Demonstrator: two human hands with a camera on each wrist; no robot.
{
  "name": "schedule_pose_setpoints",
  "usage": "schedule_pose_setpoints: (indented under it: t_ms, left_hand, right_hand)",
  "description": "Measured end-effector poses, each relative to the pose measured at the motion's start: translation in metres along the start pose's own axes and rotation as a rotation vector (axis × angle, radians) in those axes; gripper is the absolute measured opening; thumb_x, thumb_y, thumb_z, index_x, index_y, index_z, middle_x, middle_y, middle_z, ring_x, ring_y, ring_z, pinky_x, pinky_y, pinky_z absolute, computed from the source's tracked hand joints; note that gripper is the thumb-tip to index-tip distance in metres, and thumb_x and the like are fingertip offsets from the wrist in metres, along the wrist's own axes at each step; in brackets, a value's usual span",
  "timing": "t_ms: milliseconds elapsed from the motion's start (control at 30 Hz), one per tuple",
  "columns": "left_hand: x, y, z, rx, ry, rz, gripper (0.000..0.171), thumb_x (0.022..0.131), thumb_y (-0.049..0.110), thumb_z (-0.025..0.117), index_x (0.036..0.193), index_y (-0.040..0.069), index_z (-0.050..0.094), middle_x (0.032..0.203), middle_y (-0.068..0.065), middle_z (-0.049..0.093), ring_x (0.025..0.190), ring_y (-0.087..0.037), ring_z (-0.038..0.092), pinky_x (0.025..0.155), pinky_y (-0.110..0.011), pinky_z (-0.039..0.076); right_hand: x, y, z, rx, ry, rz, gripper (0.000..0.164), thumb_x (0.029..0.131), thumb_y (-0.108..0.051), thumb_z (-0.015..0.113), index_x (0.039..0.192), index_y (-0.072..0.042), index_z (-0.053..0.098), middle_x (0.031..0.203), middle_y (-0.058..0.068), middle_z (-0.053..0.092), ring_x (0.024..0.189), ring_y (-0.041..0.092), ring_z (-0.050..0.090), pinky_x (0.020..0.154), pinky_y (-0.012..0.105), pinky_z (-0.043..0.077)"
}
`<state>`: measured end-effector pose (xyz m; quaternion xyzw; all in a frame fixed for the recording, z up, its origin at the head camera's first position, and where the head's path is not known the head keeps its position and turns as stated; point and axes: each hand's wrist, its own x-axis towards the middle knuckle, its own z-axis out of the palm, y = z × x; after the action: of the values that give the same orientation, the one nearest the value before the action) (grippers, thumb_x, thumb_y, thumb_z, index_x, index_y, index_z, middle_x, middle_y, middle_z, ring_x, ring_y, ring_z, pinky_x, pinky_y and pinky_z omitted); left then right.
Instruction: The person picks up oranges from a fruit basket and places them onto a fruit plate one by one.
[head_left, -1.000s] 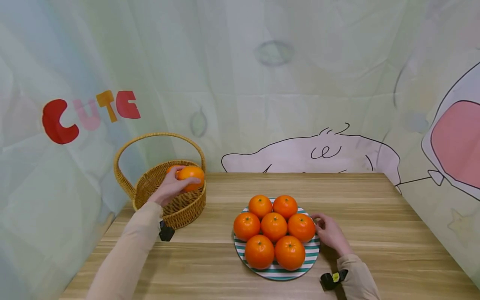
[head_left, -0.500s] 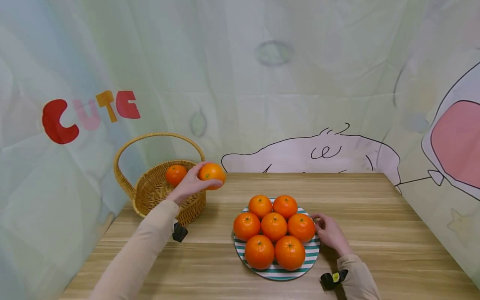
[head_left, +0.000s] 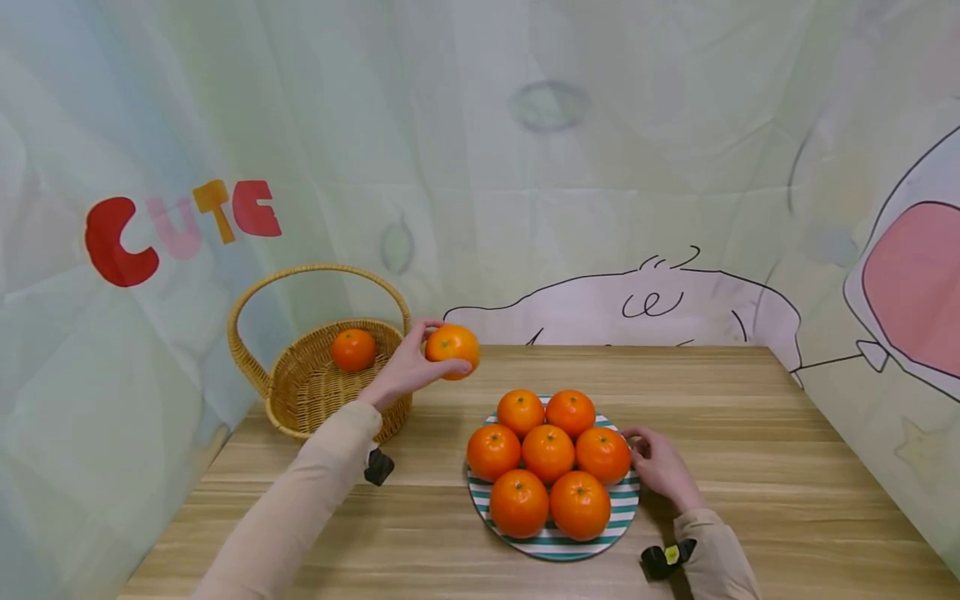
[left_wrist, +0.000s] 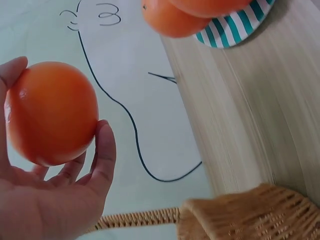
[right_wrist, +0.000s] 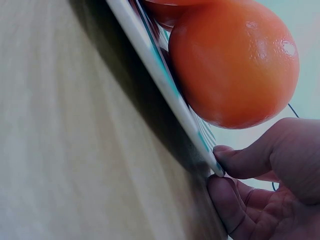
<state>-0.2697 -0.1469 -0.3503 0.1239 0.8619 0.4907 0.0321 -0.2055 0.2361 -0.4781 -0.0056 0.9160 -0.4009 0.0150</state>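
Observation:
My left hand (head_left: 408, 367) holds an orange (head_left: 453, 352) in the air, just right of the wicker basket (head_left: 388, 417). In the left wrist view, thumb and fingers curve round that orange (left_wrist: 52, 114). One other orange (head_left: 353, 350) lies inside the basket toward its back. Several oranges sit grouped on a round plate (head_left: 551, 550) with green and white stripes. At the plate's right side is my right hand (head_left: 664, 467). The right wrist view shows its thumb and fingers pinching the plate's rim (right_wrist: 202, 145), below an orange (right_wrist: 235, 65).
The basket's tall arched handle (head_left: 321, 268) rises at the left. Everything stands on a wooden table (head_left: 757, 450). Behind it hangs a pale printed curtain (head_left: 480, 167) with a cartoon figure and coloured letters.
My left hand has carried the orange out from over the basket to the right, uncovering the orange inside. My right hand and the plate have stayed put.

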Motion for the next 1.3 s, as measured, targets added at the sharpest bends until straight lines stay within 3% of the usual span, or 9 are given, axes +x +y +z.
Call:
schedule_pose_setpoints:
  t_ms: [300,633,1033,1300]
  left_hand:
    - [0.008,0.014,0.028,0.009,-0.039,0.052,0.063,0.083,0.031,0.08,0.134,0.02,0.046,0.127,-0.013,0.055,0.102,-0.026,0.061,0.088,-0.033,0.048]
    - [0.013,0.025,0.056,0.052,-0.091,0.045,0.067,0.079,0.037,0.082,0.136,0.02,0.052,0.128,-0.004,0.059,0.106,-0.022,0.06,0.093,-0.037,0.05]
    - [0.017,0.031,0.078,0.069,-0.142,0.045,0.064,0.079,0.04,0.081,0.132,0.02,0.052,0.121,-0.005,0.059,0.103,-0.021,0.059,0.092,-0.037,0.051]
    - [0.018,0.035,0.088,0.13,-0.168,0.042,0.066,0.079,0.044,0.08,0.133,0.019,0.053,0.12,-0.005,0.06,0.101,-0.021,0.059,0.091,-0.037,0.052]
  right_hand:
    - [0.0,0.002,0.0,0.004,0.0,-0.002,0.032,0.09,0.004,0.053,0.12,0.003,0.063,0.089,0.013,0.06,0.078,0.022,0.051,0.068,0.03,0.041]
    - [0.001,0.002,0.0,0.006,-0.009,0.004,0.031,0.091,0.002,0.053,0.121,0.003,0.062,0.09,0.014,0.06,0.078,0.023,0.052,0.068,0.03,0.042]
    - [0.0,0.002,0.0,0.027,-0.015,0.013,0.033,0.091,0.003,0.053,0.123,0.003,0.061,0.09,0.013,0.058,0.076,0.022,0.051,0.065,0.03,0.043]
    - [0.001,0.002,0.0,0.031,-0.017,0.013,0.033,0.09,0.003,0.054,0.123,0.003,0.061,0.087,0.012,0.057,0.073,0.021,0.05,0.061,0.03,0.042]
